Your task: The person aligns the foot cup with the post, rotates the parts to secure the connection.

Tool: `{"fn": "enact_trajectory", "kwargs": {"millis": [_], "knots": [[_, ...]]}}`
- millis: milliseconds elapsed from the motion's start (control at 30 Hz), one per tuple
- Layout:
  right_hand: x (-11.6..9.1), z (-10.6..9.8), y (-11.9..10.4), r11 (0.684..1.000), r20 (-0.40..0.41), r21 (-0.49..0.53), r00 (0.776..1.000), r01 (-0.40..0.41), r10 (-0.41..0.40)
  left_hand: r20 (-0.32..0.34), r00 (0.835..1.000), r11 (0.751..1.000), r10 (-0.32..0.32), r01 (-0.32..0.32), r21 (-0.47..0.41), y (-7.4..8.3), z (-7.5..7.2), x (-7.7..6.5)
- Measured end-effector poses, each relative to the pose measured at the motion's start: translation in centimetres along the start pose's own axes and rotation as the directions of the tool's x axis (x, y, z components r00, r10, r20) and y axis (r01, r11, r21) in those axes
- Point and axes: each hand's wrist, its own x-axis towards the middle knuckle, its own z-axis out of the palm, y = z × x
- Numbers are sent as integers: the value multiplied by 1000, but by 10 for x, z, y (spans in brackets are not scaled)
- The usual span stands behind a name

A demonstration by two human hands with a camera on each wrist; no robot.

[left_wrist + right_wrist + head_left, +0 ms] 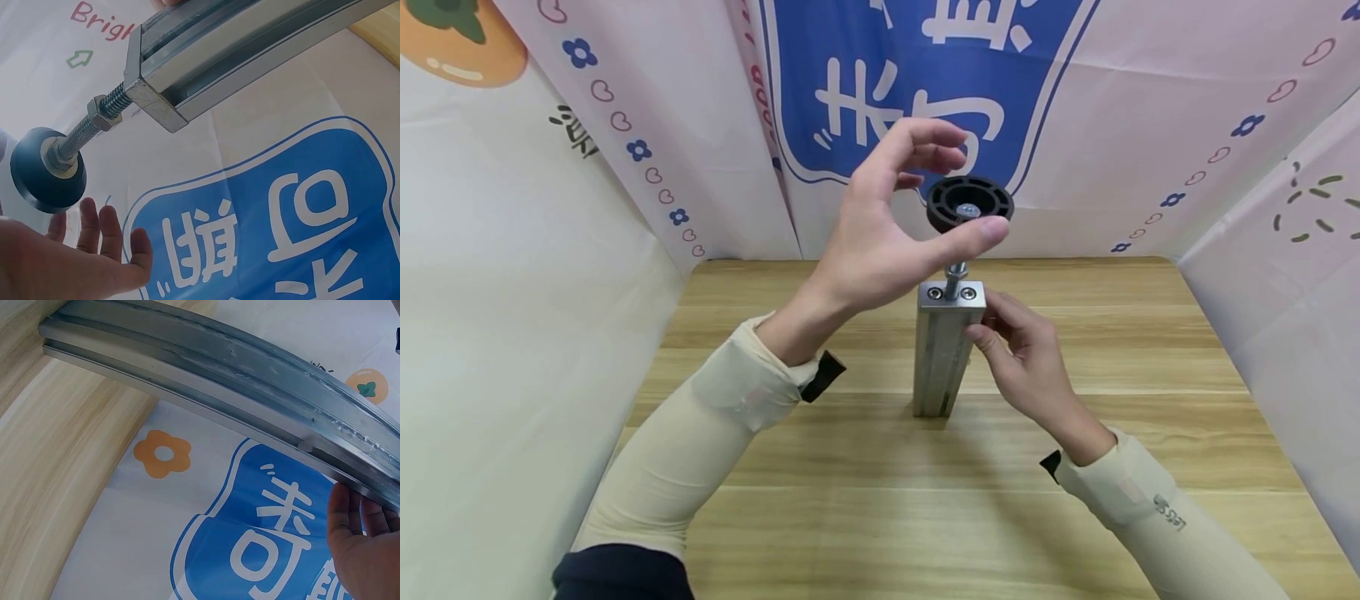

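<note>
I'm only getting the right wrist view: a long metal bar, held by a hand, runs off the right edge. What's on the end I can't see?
Observer: In the left wrist view, a threaded rod sticks out of the metal bar and carries a black disc.
Visitor: Oh! Is the other hand anywhere near that?
Observer: Yes, the head view shows the left hand raised at the disc, thumb in front of it; whether it touches, I can't tell.
Visitor: And is there anything else on that end of the bar?
Observer: Two screws, one on either side of the rod.
</note>
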Motion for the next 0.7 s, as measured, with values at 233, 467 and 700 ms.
{"fn": "enact_trajectory", "kwargs": {"millis": [233,467,700], "knots": [[0,0,-1,1000,-1,-4,1000,-8,8,-12,1000,1000,-2,2,19,-1,1,0],[0,1,-1,1000,-1,-6,1000,-8,8,-20,1000,1000,6,-6,2,-2,0,0],[0,0,0,1000,5,-11,1000,-4,4,-15,999,999,39,-39,-27,-4,-1,-3]]}}
